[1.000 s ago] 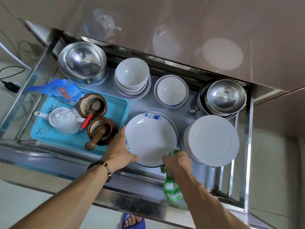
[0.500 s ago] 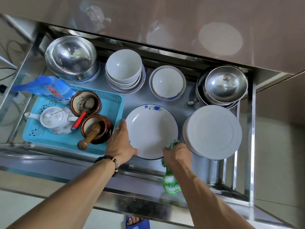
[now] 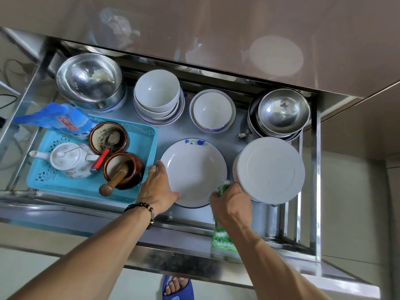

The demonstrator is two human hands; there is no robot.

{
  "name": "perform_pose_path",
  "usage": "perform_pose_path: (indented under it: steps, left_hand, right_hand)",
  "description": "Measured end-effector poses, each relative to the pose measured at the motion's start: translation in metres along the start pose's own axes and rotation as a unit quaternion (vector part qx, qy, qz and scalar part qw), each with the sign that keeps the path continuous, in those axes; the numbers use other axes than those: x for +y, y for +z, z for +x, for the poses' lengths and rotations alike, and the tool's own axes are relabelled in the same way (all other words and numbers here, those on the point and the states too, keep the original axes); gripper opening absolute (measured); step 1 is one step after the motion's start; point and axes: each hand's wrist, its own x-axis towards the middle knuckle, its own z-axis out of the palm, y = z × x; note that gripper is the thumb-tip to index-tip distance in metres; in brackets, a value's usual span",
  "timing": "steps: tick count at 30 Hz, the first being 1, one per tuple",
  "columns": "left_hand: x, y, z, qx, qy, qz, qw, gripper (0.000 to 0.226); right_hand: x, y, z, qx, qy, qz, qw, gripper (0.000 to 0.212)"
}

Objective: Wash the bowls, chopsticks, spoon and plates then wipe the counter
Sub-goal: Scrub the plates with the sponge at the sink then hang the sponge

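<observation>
Looking straight down into a pulled-out steel drawer (image 3: 315,191), and both hands are on the white plate with the blue flowers (image 3: 194,169) sitting front and centre on the drawer floor. The left hand (image 3: 157,187) curls round the plate's left rim, fingers along the edge, thumb on the near side, a bead bracelet (image 3: 144,213) at the wrist. The right hand (image 3: 230,204) is clenched on a green and white cloth (image 3: 221,237), which hangs down below the fist, and sits at the plate's near right rim; whether it grips the plate too, I cannot tell. Just to the right, a stack of upturned white plates (image 3: 269,169), nearly touching the fist. Behind it, nested steel bowls (image 3: 283,111). Back row, centre: a small white bowl on a saucer (image 3: 212,111), then a stack of white bowls (image 3: 157,94), then a big steel bowl (image 3: 88,79) in the far left corner. On the left, a blue tray (image 3: 142,169) carries a white teapot (image 3: 69,159), two brown jars (image 3: 121,169), one with a wooden pestle (image 3: 114,178) leaning out, and a blue packet (image 3: 54,120) lies over its far edge. A blue sandal (image 3: 178,289) shows below.
</observation>
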Motion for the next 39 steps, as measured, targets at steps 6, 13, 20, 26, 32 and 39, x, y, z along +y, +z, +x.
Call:
perform_pose_path:
  steps: [6, 13, 20, 26, 32, 39]
  left_hand:
    - [0.009, -0.011, -0.036, 0.029, 0.045, 0.037, 0.998, 0.079]
    - [0.047, -0.079, -0.093, 0.103, 0.165, 0.111, 0.975, 0.070]
    - [0.115, -0.178, -0.175, 0.190, 0.215, 0.049, 0.957, 0.072]
    - [0.208, -0.276, -0.232, 0.240, 0.257, 0.051, 0.935, 0.080]
    - [0.297, -0.333, -0.259, 0.259, 0.295, 0.092, 0.915, 0.088]
    - [0.415, -0.355, -0.235, 0.266, 0.305, 0.063, 0.912, 0.071]
  right_hand:
    - [-0.014, -0.020, -0.031, 0.018, -0.071, 0.033, 0.997, 0.039]
    - [-0.042, -0.097, -0.083, 0.056, -0.114, 0.085, 0.988, 0.042]
    - [-0.076, -0.234, -0.161, 0.100, -0.121, 0.134, 0.978, 0.049]
    - [-0.108, -0.368, -0.209, 0.163, -0.164, 0.081, 0.969, 0.040]
    - [-0.112, -0.479, -0.208, 0.200, -0.154, 0.211, 0.944, 0.041]
    - [-0.097, -0.611, -0.128, 0.206, -0.144, 0.242, 0.937, 0.049]
